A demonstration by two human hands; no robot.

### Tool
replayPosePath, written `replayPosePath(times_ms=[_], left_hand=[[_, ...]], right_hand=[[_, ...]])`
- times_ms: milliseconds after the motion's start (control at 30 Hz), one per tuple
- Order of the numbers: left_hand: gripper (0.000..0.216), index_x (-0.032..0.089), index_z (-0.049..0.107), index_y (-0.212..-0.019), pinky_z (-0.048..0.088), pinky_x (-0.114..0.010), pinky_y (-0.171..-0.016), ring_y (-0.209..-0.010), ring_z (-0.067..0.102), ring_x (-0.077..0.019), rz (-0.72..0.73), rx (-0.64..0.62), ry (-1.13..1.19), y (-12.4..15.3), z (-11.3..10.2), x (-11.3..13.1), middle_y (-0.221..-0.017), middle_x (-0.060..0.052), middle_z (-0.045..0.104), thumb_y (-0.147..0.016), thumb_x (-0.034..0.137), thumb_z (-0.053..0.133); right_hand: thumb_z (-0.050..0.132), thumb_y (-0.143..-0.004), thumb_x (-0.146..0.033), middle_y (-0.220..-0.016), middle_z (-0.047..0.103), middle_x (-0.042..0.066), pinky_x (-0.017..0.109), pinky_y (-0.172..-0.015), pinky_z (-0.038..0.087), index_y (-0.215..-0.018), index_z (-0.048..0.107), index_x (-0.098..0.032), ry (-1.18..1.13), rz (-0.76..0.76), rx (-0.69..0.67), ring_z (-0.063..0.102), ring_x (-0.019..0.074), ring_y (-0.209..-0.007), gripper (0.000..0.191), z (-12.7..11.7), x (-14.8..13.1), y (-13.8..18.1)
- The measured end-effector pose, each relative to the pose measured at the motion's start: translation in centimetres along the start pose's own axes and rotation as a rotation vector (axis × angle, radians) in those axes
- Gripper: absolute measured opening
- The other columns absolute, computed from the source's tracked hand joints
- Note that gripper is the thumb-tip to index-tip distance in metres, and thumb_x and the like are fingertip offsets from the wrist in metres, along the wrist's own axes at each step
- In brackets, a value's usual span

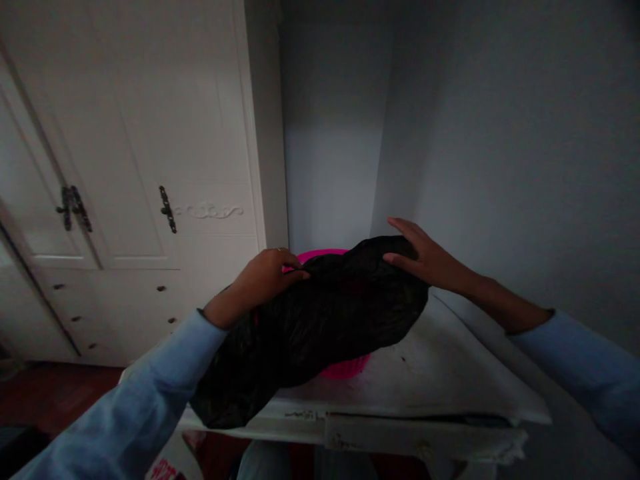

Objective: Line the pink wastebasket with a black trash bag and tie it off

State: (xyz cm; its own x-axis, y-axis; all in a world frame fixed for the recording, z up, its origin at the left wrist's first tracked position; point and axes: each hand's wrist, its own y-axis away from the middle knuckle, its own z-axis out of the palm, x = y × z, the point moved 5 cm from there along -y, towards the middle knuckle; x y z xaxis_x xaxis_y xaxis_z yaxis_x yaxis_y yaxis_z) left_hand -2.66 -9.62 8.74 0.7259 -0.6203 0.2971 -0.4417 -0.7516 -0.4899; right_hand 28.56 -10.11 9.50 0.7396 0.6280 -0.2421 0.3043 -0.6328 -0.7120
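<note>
A black plastic bag is draped over a pink basket, whose rim shows behind it and whose ribbed side shows below. My left hand pinches the bag's edge between thumb and fingers near the basket's back left rim. At the bag's upper right, my right hand has its thumb and fingers apart, touching or just over the plastic. Most of the basket is hidden by the bag, whose loose left part hangs over the table's front edge.
The basket stands on a white table with a worn drawer front. A white wardrobe with dark handles rises at the left. Grey walls close off the back and right. Reddish floor shows at lower left.
</note>
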Motion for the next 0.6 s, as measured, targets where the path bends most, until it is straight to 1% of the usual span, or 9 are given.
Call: replayPosePath(times_ms=[33,67,167,200,267,367,433,500,600], left_hand=[[0.032,0.02,0.077,-0.084,0.05,-0.035,-0.071,-0.08,0.069,-0.0246,-0.016,-0.005,0.023,-0.5,-0.2,-0.5,-0.089,-0.009,0.077,-0.084,0.048,0.063],[0.034,0.02,0.077,-0.081,0.048,-0.034,-0.068,-0.076,0.069,-0.0232,-0.028,-0.009,0.05,-1.0,-0.4,-0.9,-0.084,-0.007,0.077,-0.085,0.05,0.06],[0.037,0.021,0.075,-0.078,0.046,-0.032,-0.068,-0.074,0.068,-0.0213,-0.024,0.022,0.088,-2.8,-0.8,-2.2,-0.078,-0.006,0.076,-0.088,0.051,0.054],[0.036,0.021,0.074,-0.077,0.046,-0.032,-0.067,-0.073,0.068,-0.021,-0.022,0.045,0.075,-3.4,-0.7,-2.7,-0.077,-0.006,0.075,-0.087,0.048,0.053],[0.033,0.02,0.07,-0.071,0.044,-0.032,-0.065,-0.067,0.065,-0.0202,-0.038,0.083,0.03,-4.7,-0.1,-3.8,-0.07,-0.006,0.071,-0.086,0.044,0.053],[0.042,0.019,0.067,-0.068,0.043,-0.032,-0.06,-0.06,0.06,-0.019,-0.121,0.093,0.116,-5.9,1.0,-5.1,-0.063,-0.006,0.065,-0.087,0.052,0.05],[0.056,0.018,0.07,-0.079,0.043,-0.031,-0.056,-0.06,0.059,-0.0187,-0.173,0.051,0.271,-5.9,1.4,-5.2,-0.067,-0.006,0.064,-0.088,0.066,0.043],[0.065,0.017,0.072,-0.09,0.043,-0.029,-0.055,-0.064,0.06,-0.0184,-0.155,-0.043,0.382,-5.5,1.3,-4.4,-0.076,-0.006,0.067,-0.085,0.075,0.043],[0.053,0.019,0.073,-0.093,0.044,-0.026,-0.06,-0.073,0.063,-0.0175,-0.081,-0.261,0.383,-4.7,0.9,-2.8,-0.082,-0.003,0.07,-0.077,0.069,0.065]], right_hand=[[0.068,-0.083,-0.058,-0.155,0.048,0.015,0.059,-0.122,0.031,-0.141,0.056,-0.022,0.008,-0.005,-0.062,0.04,0.0352,-0.147,0.07,0.6,0.8,-0.4],[0.067,-0.083,-0.06,-0.149,0.054,0.014,0.058,-0.121,0.033,-0.134,0.063,-0.022,-0.004,-0.007,-0.122,0.044,0.0349,-0.143,0.063,1.2,1.5,-0.8],[0.065,-0.082,-0.061,-0.11,0.074,0.01,0.051,-0.103,0.049,-0.097,0.076,-0.022,-0.065,0.047,-0.204,0.067,0.0298,-0.109,0.043,2.4,3.7,-2.0],[0.064,-0.082,-0.06,-0.098,0.075,0.009,0.048,-0.096,0.052,-0.088,0.075,-0.022,-0.088,0.096,-0.191,0.069,0.0273,-0.097,0.04,2.7,4.4,-2.4],[0.063,-0.08,-0.059,-0.087,0.074,0.007,0.043,-0.086,0.053,-0.081,0.073,-0.021,-0.14,0.215,-0.13,0.068,0.0239,-0.084,0.04,3.1,5.8,-3.3],[0.061,-0.077,-0.057,-0.083,0.073,0.007,0.041,-0.083,0.052,-0.078,0.071,-0.02,-0.187,0.323,-0.069,0.066,0.0223,-0.08,0.038,4.3,7.2,-4.4],[0.062,-0.075,-0.056,-0.084,0.073,0.008,0.042,-0.084,0.051,-0.076,0.07,-0.019,-0.193,0.346,-0.056,0.065,0.023,-0.082,0.038,5.2,7.8,-4.9],[0.064,-0.073,-0.057,-0.086,0.073,0.008,0.042,-0.086,0.051,-0.078,0.07,-0.019,-0.258,0.375,-0.064,0.065,0.0236,-0.084,0.038,6.2,8.3,-5.2],[0.072,-0.072,-0.058,-0.09,0.074,0.007,0.039,-0.086,0.053,-0.084,0.07,-0.021,-0.503,0.48,-0.142,0.066,0.0233,-0.086,0.039,7.4,8.6,-5.0]])
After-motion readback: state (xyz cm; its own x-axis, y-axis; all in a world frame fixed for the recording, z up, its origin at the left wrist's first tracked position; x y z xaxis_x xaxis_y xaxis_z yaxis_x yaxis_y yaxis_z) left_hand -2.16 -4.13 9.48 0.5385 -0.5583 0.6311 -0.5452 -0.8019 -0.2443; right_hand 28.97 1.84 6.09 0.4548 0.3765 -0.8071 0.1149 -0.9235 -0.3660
